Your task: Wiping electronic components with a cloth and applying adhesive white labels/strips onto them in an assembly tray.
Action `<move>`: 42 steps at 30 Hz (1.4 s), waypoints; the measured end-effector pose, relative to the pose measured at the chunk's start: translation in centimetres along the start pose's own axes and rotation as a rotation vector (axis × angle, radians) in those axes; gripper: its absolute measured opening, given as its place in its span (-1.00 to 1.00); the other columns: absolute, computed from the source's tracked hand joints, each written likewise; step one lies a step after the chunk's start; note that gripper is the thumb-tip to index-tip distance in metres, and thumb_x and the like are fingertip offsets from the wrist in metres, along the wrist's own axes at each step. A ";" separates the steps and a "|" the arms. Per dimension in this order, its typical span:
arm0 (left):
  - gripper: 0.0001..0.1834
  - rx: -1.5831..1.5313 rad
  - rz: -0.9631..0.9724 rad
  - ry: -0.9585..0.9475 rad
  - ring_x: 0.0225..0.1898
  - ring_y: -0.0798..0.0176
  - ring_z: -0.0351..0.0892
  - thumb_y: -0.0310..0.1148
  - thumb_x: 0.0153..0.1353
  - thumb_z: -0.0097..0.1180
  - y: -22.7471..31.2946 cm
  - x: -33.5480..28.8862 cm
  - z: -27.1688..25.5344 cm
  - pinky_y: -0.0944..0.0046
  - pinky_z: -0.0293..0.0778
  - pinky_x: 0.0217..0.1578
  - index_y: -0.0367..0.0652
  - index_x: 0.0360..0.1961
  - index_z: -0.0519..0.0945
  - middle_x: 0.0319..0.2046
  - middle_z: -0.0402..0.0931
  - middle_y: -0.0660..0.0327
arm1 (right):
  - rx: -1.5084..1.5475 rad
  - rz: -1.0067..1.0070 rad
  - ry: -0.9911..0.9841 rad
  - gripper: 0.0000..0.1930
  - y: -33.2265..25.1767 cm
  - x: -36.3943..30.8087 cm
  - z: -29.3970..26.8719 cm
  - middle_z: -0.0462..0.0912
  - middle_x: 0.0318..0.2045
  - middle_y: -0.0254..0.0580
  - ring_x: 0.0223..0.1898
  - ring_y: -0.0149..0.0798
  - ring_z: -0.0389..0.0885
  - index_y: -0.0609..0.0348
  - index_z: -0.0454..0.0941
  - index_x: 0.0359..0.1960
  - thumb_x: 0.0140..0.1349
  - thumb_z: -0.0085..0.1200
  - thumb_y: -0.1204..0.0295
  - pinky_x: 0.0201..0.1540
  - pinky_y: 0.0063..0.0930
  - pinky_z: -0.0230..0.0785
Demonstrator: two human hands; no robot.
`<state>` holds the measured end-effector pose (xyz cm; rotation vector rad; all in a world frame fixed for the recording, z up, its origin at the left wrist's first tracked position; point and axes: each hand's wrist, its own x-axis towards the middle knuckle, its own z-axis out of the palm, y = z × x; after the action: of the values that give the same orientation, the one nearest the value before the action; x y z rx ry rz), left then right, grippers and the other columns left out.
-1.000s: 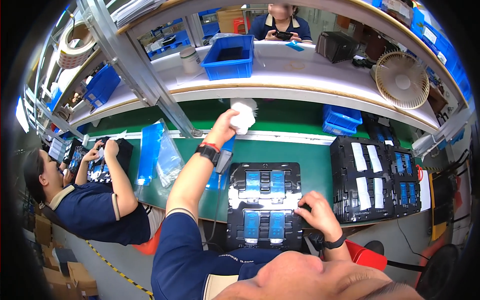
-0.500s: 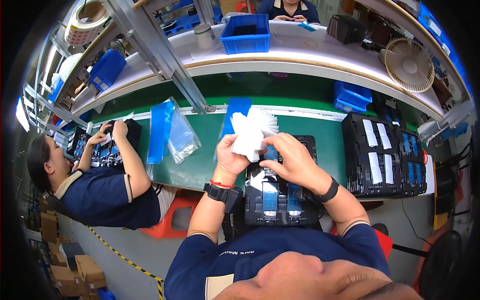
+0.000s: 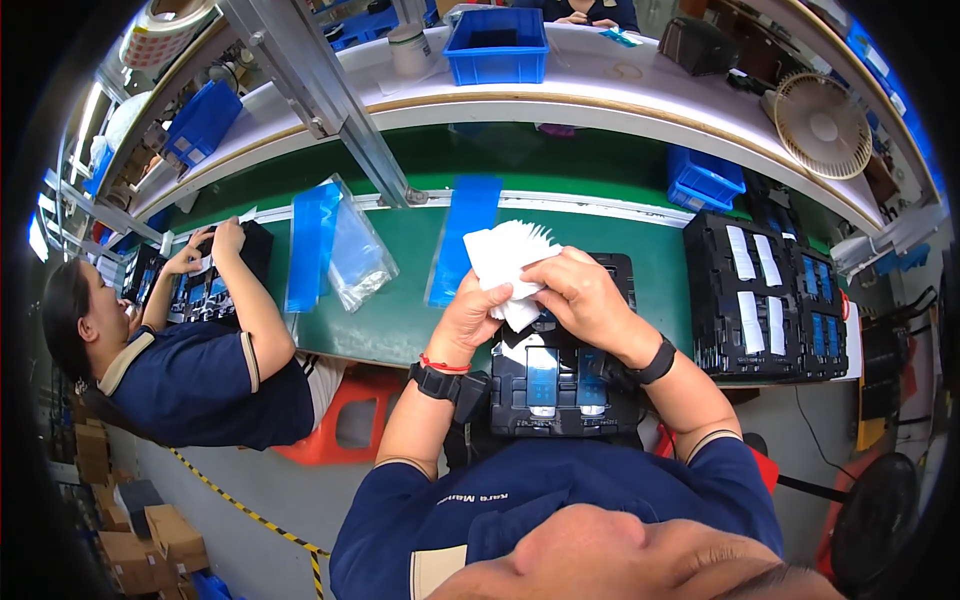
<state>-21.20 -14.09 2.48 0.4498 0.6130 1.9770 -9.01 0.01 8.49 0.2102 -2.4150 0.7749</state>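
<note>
Both hands raised together over the green surface (image 3: 400, 330), above one black tray (image 3: 560, 385) at the near edge. Left hand (image 3: 472, 318) clenched around the lower end of a fanned stack of white sheets (image 3: 508, 262); sheet count impossible to tell. Right hand (image 3: 580, 295) closed in a pinch on the stack's right edge, fingertips touching the paper. One dark watch on each wrist, plus one red band on the left. Two upright slots visible in the tray below the hands. To the right, two more black trays (image 3: 765, 295) side by side, carrying white and blue strips. To the left, one clear plastic bag (image 3: 358, 255) and two blue sheets (image 3: 312, 245) flat on the surface. Further left, one co-worker (image 3: 190, 370) with both hands on another dark tray. Above, one blue bin (image 3: 497, 45) and one fan (image 3: 822, 125) on the shelf.
</note>
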 end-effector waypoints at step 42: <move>-0.70 1.266 0.017 0.378 -0.25 0.37 0.51 -0.30 0.08 0.30 3.4 0.9 -1.3 0.34 0.42 -0.24 -0.24 -0.20 0.62 -0.25 0.59 0.17 | 1.462 0.789 0.145 -0.83 5.1 -2.9 -0.8 0.59 -0.23 -0.04 -0.24 -0.25 0.62 0.26 0.39 -0.19 0.29 0.03 0.44 -0.28 -0.51 0.47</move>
<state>-24.68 -14.94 3.52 0.8076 2.1000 1.4616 -7.84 4.54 4.90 -0.2736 -1.2673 2.6346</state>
